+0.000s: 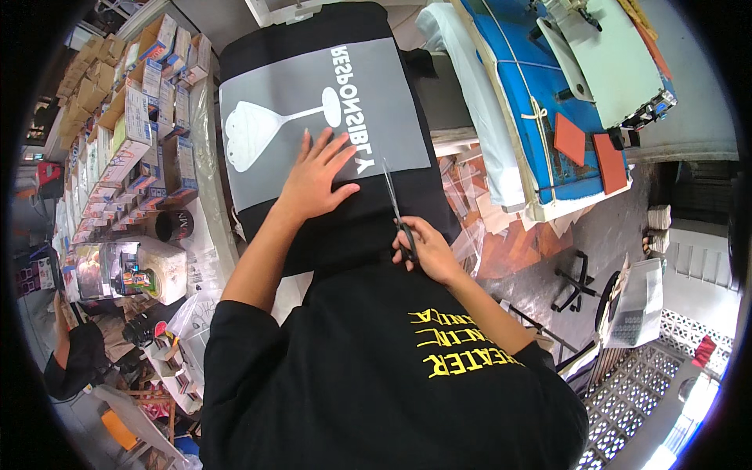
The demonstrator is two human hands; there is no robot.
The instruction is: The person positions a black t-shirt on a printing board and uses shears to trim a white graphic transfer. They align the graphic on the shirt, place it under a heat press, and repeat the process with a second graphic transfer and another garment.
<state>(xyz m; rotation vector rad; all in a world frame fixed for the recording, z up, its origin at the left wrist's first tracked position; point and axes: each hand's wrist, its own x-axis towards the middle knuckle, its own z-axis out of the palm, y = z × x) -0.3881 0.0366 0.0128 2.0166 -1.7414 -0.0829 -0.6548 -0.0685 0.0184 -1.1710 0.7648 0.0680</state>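
A flat grey sheet [298, 86] lies on black cloth [329, 235] in the upper middle of the frame, printed in white with one stemmed glass [254, 129], turned on its side, and one row of letters [345, 82] running down past the glass's foot. The left hand [317, 174] rests on the sheet near its lower edge, its fingers spread wide, palm down. The right hand [427, 247] has its fingers curled around the black handles of one pair of scissors [395, 205], whose narrow blades point up across the sheet's lower edge, right of the letters; whether the tips touch it cannot be told. Two orange squares [569, 139] sit on a blue surface [513, 86] at upper right, with one white cloth [474, 94] hanging along its left side. Many boxes [129, 129] crowd the upper left, too many to count surely. Black cloth shows beyond the sheet's top, right and lower edges, the widest bare stretch lying below it, between the two forearms.
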